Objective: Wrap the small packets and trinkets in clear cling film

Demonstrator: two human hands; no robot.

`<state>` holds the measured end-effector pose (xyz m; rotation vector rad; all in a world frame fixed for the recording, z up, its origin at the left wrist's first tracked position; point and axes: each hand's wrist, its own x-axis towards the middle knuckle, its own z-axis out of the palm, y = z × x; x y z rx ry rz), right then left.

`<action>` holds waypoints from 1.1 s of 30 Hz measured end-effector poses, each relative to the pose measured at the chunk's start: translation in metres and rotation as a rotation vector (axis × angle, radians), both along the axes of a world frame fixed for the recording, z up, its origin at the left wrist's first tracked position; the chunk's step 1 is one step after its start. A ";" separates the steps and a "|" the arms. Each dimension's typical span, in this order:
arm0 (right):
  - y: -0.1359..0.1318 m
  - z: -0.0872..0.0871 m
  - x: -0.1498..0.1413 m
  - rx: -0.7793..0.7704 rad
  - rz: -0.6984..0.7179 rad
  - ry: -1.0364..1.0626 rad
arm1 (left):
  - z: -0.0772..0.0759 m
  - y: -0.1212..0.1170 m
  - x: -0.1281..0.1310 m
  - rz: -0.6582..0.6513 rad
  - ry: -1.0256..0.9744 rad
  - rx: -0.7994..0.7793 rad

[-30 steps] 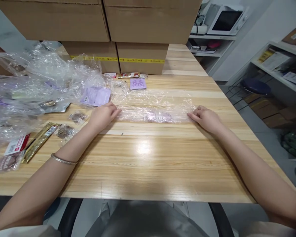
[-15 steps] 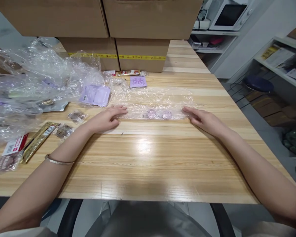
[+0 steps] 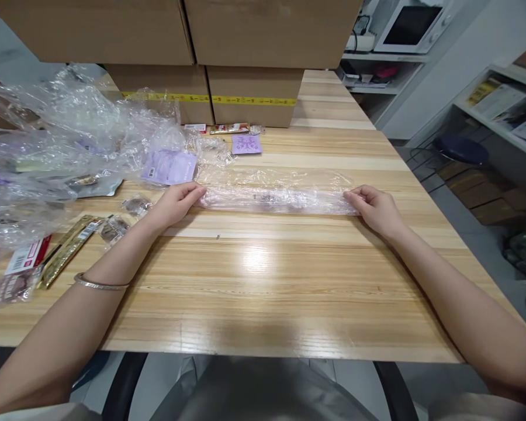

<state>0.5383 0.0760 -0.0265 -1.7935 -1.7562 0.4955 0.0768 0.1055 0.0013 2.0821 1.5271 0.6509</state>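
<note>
A long strip of clear plastic film (image 3: pixel 276 196) lies across the wooden table (image 3: pixel 263 292), rolled up around small purple items that show faintly through it. My left hand (image 3: pixel 174 203) pinches the film's left end, fingers closed. My right hand (image 3: pixel 374 207) grips its right end, fingers curled. A metal bangle sits on my left wrist.
A heap of crumpled clear plastic (image 3: pixel 56 146) covers the table's left side, with snack packets (image 3: pixel 65 248) and a purple packet (image 3: pixel 170 166) near it. A small purple card (image 3: pixel 246 144) lies farther back. Stacked cardboard boxes (image 3: pixel 228 52) stand behind. Shelves and a stool (image 3: pixel 458 149) are at right.
Both hands went from lying flat with stretched fingers on the film to gripping its ends, and the film is rolled tighter and sits a little farther from me.
</note>
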 end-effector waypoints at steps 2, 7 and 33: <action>0.001 -0.001 -0.001 -0.057 -0.011 -0.110 | -0.003 0.001 0.002 0.025 0.028 -0.002; -0.009 0.011 -0.007 0.093 -0.029 -0.355 | -0.001 -0.006 0.009 0.101 0.195 0.275; -0.010 0.013 -0.004 0.083 0.009 -0.303 | -0.005 -0.004 0.012 0.034 0.183 0.172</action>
